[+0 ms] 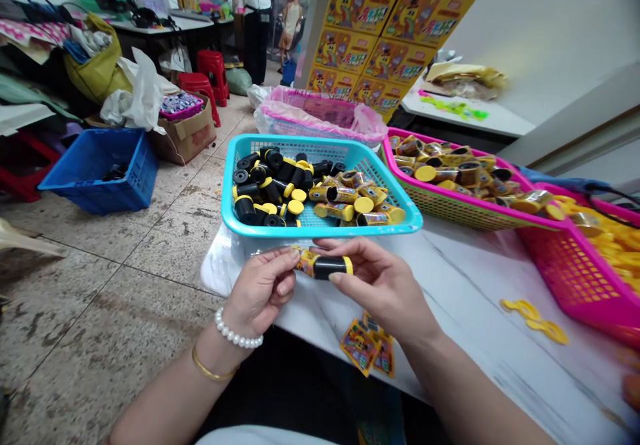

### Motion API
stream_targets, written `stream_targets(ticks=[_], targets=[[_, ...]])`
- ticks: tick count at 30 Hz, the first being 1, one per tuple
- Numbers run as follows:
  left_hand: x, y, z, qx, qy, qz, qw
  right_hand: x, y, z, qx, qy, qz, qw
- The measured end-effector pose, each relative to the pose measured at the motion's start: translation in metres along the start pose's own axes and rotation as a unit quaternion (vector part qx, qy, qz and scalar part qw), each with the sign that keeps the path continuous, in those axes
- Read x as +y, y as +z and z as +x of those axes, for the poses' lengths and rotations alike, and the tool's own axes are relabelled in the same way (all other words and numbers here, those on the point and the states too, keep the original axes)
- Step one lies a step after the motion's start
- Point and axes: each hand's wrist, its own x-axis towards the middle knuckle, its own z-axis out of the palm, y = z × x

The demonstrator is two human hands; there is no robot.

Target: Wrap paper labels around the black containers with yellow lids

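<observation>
A small black plastic tube with yellow ends (327, 267) lies sideways in the fingers of my right hand (387, 285). My left hand (260, 288) pinches a colourful yellow printed label (306, 260) at the tube's left end, against the black surface. How much of the label is stuck down I cannot tell. Just beyond both hands stands a turquoise basket (320, 231). Bare black tubes (273, 158) fill its left part, and labelled tubes (343, 195) lie at its right. Several loose printed labels (361, 346) rest at the table's near edge.
On the marble-patterned table (450, 338) lie yellow plastic loops (535, 321). At right, one pink basket (450, 205) holds labelled tubes, another (575, 278) yellow parts. A blue crate (103, 171) sits on the floor. Boxes (390, 25) are stacked behind; a person (255, 18) stands farther back.
</observation>
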Motion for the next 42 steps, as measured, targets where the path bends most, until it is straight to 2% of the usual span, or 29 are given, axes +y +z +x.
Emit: stream_targets(ticks=[6,11,14,16,17,19,21,26,30,33,36,39,42], targets=[[-0.002,-0.001,0.000,-0.002,0.046,0.098,0.994,-0.005,0.006,-0.007,0.011,-0.050,-0.068,0.996],[-0.003,-0.004,0.001,0.017,0.077,0.124,0.989,-0.003,0.002,-0.005,0.023,-0.112,-0.180,0.977],[-0.005,-0.008,0.001,0.054,0.156,0.131,0.978,-0.001,-0.003,-0.004,0.019,-0.140,-0.216,0.966],[-0.006,-0.012,0.000,0.039,0.211,0.153,0.965,0.000,-0.006,-0.003,0.015,-0.150,-0.198,0.969],[-0.007,-0.013,0.000,0.011,0.219,0.167,0.961,0.000,-0.006,-0.003,0.011,-0.153,-0.184,0.971],[-0.006,-0.016,-0.001,-0.066,0.193,0.187,0.961,0.000,-0.006,-0.003,-0.002,-0.161,-0.166,0.973],[-0.005,-0.016,-0.002,-0.108,0.154,0.190,0.963,-0.002,-0.005,-0.002,-0.020,-0.169,-0.173,0.970],[0.000,-0.016,-0.001,-0.075,0.139,0.208,0.965,-0.009,-0.009,-0.001,-0.047,-0.198,-0.246,0.948],[0.002,-0.009,0.000,-0.049,0.132,0.245,0.959,-0.005,-0.010,-0.002,-0.027,-0.227,-0.272,0.935],[0.001,0.002,0.002,-0.058,0.134,0.279,0.949,0.001,-0.007,-0.001,-0.017,-0.280,-0.282,0.917],[0.003,0.006,0.006,-0.090,0.126,0.275,0.949,0.003,-0.008,0.002,0.004,-0.303,-0.286,0.909],[0.005,-0.002,0.010,-0.118,0.103,0.268,0.951,0.004,-0.012,0.004,0.004,-0.309,-0.297,0.904],[0.006,-0.016,0.011,-0.112,0.090,0.263,0.954,0.004,-0.014,0.003,-0.008,-0.296,-0.314,0.902]])
